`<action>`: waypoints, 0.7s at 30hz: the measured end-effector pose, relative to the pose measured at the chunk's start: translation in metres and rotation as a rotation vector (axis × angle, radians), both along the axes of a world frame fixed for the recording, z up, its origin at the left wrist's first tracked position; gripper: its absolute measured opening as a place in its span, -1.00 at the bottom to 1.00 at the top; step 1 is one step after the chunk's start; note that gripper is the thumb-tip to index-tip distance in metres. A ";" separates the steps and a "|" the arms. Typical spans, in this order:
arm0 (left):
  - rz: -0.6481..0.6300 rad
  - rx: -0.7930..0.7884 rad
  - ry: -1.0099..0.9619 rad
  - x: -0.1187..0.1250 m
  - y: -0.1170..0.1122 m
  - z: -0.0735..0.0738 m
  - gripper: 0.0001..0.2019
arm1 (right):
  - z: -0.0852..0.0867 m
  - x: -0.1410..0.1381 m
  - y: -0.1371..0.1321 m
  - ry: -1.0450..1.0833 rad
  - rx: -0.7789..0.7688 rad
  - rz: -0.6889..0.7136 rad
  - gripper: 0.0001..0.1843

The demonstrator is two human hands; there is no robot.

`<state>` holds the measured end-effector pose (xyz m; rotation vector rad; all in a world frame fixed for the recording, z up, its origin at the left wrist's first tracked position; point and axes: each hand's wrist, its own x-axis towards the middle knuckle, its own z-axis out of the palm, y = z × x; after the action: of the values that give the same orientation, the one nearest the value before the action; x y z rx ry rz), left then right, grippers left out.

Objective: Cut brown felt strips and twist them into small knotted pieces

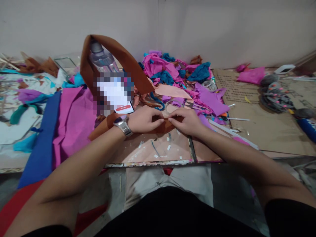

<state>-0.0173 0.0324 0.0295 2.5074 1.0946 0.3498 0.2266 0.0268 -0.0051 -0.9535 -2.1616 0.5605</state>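
My left hand (pixel 143 119), with a metal watch on its wrist, and my right hand (pixel 188 120) meet at the middle of a low board (pixel 153 149). Both pinch a brown strip of crepe paper (pixel 166 126) lying between them, fingers closed on it. The same brown paper (pixel 118 54) runs left under my left wrist, then loops up and over a clear plastic bottle (pixel 101 59) standing behind my left hand. Small cut scraps of tape dot the board in front of my hands.
A heap of pink, purple and teal crepe paper (pixel 172 74) lies behind my hands. Blue (pixel 41 144) and magenta (pixel 74 121) sheets lie at the left. Cardboard (pixel 266 125) covers the right side, with a dark bundle (pixel 275 97) and a blue object (pixel 308 126) on it.
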 end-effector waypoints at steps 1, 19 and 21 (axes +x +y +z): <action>-0.030 0.017 -0.003 0.002 -0.001 -0.001 -0.64 | -0.001 -0.001 -0.001 -0.004 -0.002 0.006 -0.89; 0.197 0.159 0.051 -0.017 0.018 0.002 -0.64 | 0.012 0.016 0.015 -0.144 -0.030 -0.038 -0.92; 0.255 0.205 0.089 -0.021 0.020 -0.001 -0.65 | 0.015 0.020 0.017 -0.189 -0.027 -0.021 -0.91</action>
<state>-0.0381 0.0528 0.0283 2.5826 1.4894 0.4435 0.2462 0.0441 0.0099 -1.0803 -2.3128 0.5075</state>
